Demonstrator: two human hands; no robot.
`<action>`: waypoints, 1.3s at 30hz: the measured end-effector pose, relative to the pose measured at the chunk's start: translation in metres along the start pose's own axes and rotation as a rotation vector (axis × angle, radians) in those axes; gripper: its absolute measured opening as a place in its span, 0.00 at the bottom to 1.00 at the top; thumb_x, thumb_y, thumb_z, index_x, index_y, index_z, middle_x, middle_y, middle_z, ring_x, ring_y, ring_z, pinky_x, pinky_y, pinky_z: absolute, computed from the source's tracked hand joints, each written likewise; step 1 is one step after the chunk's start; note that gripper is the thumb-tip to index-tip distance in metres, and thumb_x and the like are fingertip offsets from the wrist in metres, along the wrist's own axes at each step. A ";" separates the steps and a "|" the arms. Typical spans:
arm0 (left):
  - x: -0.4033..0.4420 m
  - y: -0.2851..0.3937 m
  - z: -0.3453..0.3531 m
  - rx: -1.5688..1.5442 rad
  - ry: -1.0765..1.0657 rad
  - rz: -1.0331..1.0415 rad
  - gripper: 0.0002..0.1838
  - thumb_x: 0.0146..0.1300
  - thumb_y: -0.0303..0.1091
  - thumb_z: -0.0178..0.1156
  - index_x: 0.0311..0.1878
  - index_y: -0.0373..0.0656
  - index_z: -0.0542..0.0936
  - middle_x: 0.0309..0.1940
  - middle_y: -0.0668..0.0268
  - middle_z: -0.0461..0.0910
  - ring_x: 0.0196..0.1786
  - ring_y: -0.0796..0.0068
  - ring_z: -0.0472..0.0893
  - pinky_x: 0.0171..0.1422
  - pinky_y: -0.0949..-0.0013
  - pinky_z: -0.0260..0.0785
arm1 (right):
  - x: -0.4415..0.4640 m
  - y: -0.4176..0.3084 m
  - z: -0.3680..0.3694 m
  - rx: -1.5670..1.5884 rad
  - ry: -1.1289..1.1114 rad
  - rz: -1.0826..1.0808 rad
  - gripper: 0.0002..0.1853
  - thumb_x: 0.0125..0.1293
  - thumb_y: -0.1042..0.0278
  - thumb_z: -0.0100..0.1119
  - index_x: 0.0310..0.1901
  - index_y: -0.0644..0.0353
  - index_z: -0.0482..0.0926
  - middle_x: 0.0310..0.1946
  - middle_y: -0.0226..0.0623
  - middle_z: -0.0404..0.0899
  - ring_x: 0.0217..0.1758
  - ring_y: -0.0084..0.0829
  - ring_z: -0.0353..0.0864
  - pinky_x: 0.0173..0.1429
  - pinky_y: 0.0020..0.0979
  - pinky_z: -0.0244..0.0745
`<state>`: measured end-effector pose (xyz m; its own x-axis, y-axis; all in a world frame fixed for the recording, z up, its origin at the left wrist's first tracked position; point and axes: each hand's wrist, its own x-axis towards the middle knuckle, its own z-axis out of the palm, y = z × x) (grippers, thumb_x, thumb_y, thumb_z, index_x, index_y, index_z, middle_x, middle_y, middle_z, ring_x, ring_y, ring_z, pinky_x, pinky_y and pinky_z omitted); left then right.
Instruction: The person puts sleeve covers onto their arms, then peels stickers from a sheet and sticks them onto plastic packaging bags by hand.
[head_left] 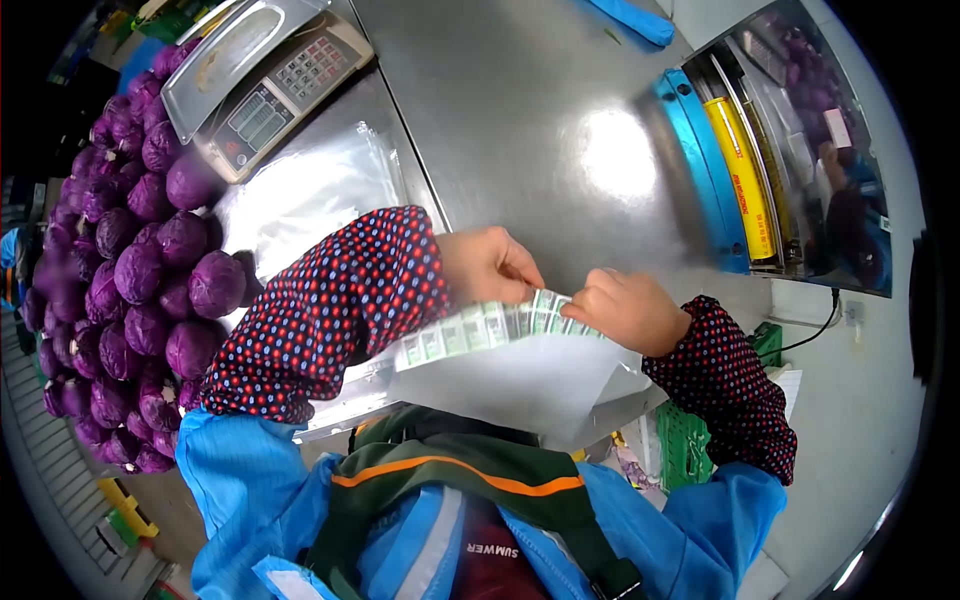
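A white sheet with rows of small green-and-white labels [455, 335] spans the space in front of my body, above the table's near edge. My left hand [488, 265] is closed, thumb and fingers pinching at the upper edge of the label sheet. Just to its right, my right hand [632, 312] is closed on the same sheet, fingertips curled over its labels. Between the two hands the sheet bends slightly. The sheet's lower part is plain white and hangs toward me. Whether a single label is lifted off cannot be made out.
Many purple cabbages [140, 290] are piled on the left. A digital scale [285, 95] stands at the upper left, with clear plastic bags [340, 190] beside it on the metal table [480, 110]. On the right stands a blue-sided machine with a yellow roll [740, 180]. A green crate [685, 445] sits below.
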<state>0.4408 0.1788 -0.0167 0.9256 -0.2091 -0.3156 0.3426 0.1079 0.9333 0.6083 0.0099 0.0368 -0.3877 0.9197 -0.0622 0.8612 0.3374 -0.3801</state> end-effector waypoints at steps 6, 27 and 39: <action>0.073 -0.048 -0.044 0.011 0.059 -0.093 0.13 0.57 0.37 0.63 0.39 0.37 0.81 0.32 0.65 0.81 0.33 0.82 0.77 0.38 0.76 0.70 | 0.010 0.023 0.014 -0.214 -0.118 0.187 0.08 0.55 0.65 0.60 0.31 0.58 0.73 0.25 0.36 0.71 0.25 0.34 0.74 0.25 0.32 0.69; -0.253 -0.196 0.000 0.991 0.756 0.113 0.12 0.47 0.36 0.66 0.37 0.46 0.81 0.32 0.61 0.78 0.37 0.61 0.76 0.43 0.64 0.68 | 0.194 -0.081 0.228 0.971 0.234 0.868 0.14 0.59 0.58 0.59 0.32 0.64 0.75 0.21 0.32 0.75 0.24 0.23 0.72 0.30 0.26 0.67; -0.254 -0.179 -0.008 -0.124 1.492 0.289 0.08 0.58 0.33 0.58 0.37 0.39 0.77 0.29 0.62 0.75 0.34 0.65 0.75 0.43 0.68 0.67 | 0.174 -0.102 0.156 1.350 0.524 0.962 0.08 0.60 0.69 0.57 0.35 0.66 0.75 0.28 0.33 0.78 0.27 0.21 0.75 0.31 0.22 0.71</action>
<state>0.1462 0.2206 -0.1047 0.2475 0.9655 -0.0809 0.0678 0.0661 0.9955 0.4016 0.1040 -0.0789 0.4301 0.7287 -0.5329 -0.2620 -0.4642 -0.8461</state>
